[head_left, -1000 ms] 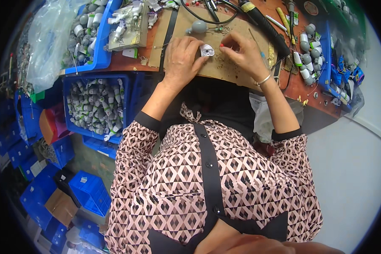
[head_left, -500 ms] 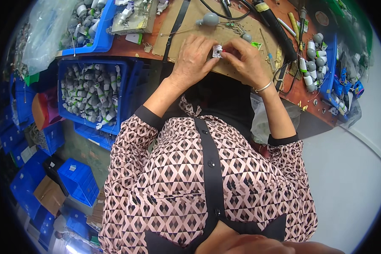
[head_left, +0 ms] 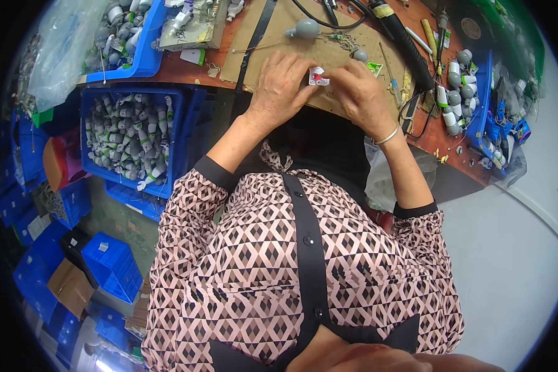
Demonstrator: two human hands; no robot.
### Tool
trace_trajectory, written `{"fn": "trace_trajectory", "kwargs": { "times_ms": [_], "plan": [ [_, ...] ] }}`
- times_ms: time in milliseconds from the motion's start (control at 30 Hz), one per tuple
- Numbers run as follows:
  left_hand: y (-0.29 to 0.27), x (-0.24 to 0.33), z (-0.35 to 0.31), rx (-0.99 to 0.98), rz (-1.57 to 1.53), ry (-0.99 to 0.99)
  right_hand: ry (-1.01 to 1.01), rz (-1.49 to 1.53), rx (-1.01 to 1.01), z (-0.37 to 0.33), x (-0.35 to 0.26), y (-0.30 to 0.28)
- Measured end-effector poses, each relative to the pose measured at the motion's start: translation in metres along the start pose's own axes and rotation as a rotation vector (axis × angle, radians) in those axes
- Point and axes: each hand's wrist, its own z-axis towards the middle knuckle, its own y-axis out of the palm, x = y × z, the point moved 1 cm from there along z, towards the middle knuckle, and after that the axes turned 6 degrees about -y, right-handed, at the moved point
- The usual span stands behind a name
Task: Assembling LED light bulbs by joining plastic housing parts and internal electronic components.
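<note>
White casing (head_left: 318,80) — in left hand (head_left: 281,88)

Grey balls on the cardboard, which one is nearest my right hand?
The smaller-looking grey ball, just beyond your right hand; the larger-looking ball lies farther off, to the left.

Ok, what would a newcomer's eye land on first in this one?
The patterned shirt fills the lower middle. Above it, the left hand holds a small white part with a red piece on it, the right hand close by. To the left, a blue bin packed with grey-and-white pieces stands out.
</note>
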Motion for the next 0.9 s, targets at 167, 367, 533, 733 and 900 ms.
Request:
{"fn": "trace_trajectory", "kwargs": {
  "times_ms": [167,367,533,733,900],
  "plan": [
    [0.000,0.001,0.000,-0.031,0.012,-0.017,-0.065,-0.106,0.002,-0.002,0.000,0.005],
    [0.000,0.001,0.000,-0.004,0.018,-0.008,-0.117,-0.195,-0.033,-0.007,0.002,0.004],
    [0.000,0.001,-0.001,-0.012,0.018,-0.008,-0.105,-0.141,0.014,-0.011,0.002,0.006],
    [-0.001,0.001,-0.002,-0.016,0.019,-0.007,-0.107,-0.234,-0.022,-0.012,0.001,0.003],
    [0.000,0.001,-0.001,-0.015,0.023,-0.008,-0.129,-0.200,-0.021,-0.013,0.001,0.003]
  ]
}}
